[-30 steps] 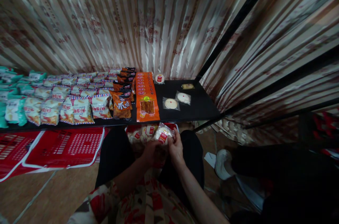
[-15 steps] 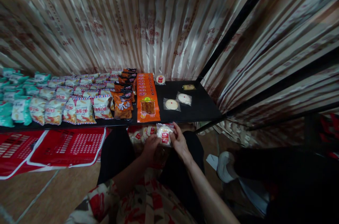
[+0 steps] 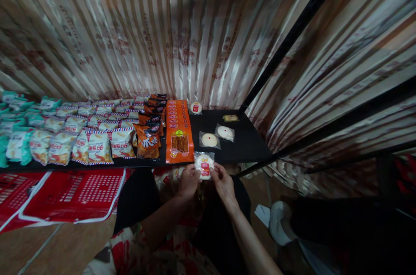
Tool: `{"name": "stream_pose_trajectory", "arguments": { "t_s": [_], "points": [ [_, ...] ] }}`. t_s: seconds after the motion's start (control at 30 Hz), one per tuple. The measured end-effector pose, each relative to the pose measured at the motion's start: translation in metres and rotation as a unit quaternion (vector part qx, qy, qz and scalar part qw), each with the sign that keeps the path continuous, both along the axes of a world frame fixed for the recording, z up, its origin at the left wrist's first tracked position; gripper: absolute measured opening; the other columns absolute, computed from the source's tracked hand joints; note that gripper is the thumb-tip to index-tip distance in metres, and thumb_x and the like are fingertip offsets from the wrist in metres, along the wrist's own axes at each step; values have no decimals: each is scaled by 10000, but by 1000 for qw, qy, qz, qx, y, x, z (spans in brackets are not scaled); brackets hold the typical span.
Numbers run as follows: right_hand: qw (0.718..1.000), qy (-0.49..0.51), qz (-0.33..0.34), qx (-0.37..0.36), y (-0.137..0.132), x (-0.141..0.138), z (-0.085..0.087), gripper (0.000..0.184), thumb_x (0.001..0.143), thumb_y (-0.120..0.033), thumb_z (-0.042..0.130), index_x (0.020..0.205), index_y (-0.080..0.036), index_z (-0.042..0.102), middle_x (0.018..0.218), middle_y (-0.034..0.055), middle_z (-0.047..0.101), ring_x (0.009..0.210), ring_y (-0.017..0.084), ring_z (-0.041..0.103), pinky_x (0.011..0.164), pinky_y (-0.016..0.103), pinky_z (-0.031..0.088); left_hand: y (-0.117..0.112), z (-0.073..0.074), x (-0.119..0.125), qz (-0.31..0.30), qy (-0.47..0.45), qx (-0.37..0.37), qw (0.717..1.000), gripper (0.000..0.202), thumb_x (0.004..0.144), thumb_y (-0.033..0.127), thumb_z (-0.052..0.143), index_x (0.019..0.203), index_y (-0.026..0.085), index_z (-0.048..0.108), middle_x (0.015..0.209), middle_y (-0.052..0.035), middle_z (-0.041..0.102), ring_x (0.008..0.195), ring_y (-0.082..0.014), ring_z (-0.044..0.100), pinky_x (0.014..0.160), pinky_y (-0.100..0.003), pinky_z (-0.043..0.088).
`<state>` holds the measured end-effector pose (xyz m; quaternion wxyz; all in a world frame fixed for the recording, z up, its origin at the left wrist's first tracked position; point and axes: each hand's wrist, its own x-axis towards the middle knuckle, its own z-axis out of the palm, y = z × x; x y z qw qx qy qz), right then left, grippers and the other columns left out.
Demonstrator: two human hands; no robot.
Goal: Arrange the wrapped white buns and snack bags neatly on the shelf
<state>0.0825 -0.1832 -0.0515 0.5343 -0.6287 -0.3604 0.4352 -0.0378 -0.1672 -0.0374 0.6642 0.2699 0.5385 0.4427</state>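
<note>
Two red-dotted snack packets [image 3: 209, 139] are lying ahead. My left hand [image 3: 189, 181] and right hand [image 3: 223, 183] are clamping fingers on one red-labelled packet [image 3: 204, 166].

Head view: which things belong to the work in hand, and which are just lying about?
Work in hand:
left hand and right hand, both on the red-labelled packet
probably the round packets on the black shelf

Seemingly just lying about:
teal bags
large orange pack
red basket at left
white scrap on the floor
</note>
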Motion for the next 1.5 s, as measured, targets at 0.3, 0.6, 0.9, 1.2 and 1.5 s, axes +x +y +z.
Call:
{"name": "stream_pose_trajectory", "arguments": {
  "t_s": [0.3,0.6,0.9,1.2,1.5],
  "points": [
    [1000,-7,-3,7,30,23,-2,572,598,-573,697,972,-146,626,866,97,726,768,236,677,724,366,545,23,3,17,-2,51,-1,999,173,661,156,643,787,186,528,701,2,619,631,-140,592,543,-213,421],
    [997,-75,-5,15,60,39,-6,517,661,-580,638,978,-173,654,835,81,728,731,232,676,686,355,546,58,6,23,7,104,47,993,130,628,73,595,585,195,607,593,22,562,676,-152,534,646,-219,380],
    [973,-229,-3,3,91,43,6,387,736,-499,556,968,-211,671,823,52,722,773,225,671,704,329,513,91,11,26,17,99,30,994,176,565,33,592,569,207,617,568,14,576,767,-197,579,724,-245,398],
    [945,-326,-3,-1,132,45,20,362,750,-463,523,960,-210,676,803,48,720,746,208,659,661,295,474,125,20,37,25,89,36,995,166,567,37,593,592,201,594,636,-10,609,833,-214,595,714,-244,411],
    [942,-337,12,7,178,47,20,324,755,-384,542,979,-185,667,795,54,706,713,189,638,662,291,469,161,26,49,42,141,29,989,368,578,21,630,908,181,599,1068,-104,633,1078,-255,543,835,-260,395]
  ]
}}
